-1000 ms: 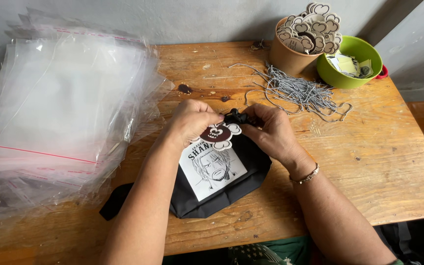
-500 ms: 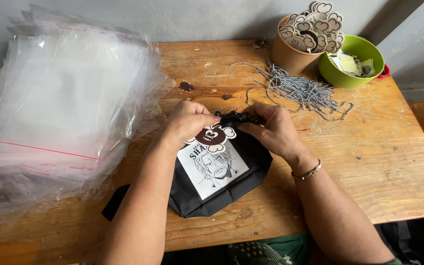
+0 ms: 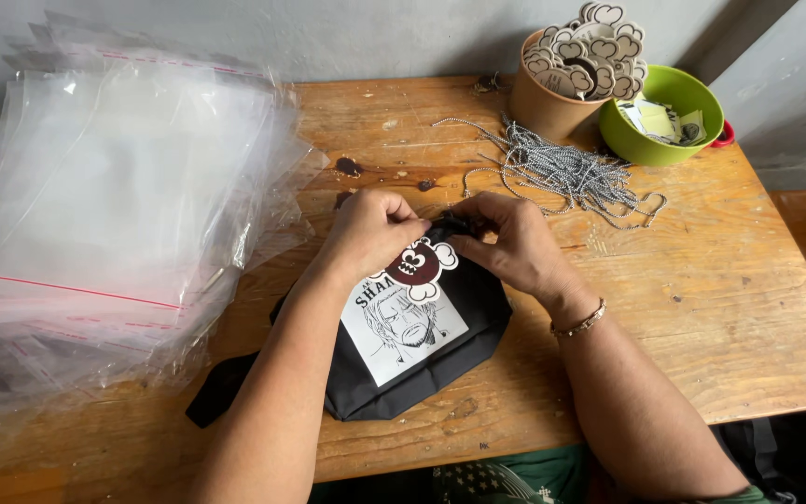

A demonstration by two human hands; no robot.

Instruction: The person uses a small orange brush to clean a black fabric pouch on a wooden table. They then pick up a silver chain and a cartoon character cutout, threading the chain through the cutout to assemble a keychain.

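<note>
small packing workshop: wooden bench, stacked clear poly bags, tub of tags.

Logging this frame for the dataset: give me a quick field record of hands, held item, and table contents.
left hand: pinching top edge of black pouch
right hand: pinching same edge, bracelet on wrist
tag: dark, skull-shaped, lying on pouch
left of pouch: stack of clear plastic bags
behind: ball chains, brown cup of tags, green bowl
surface: wooden table

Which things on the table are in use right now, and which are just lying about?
In use:
left hand and right hand, both at the top edge of the black pouch
round tag lying on the pouch

Lying about:
chain pile
tub of tags
green bowl
stack of clear bags
</note>
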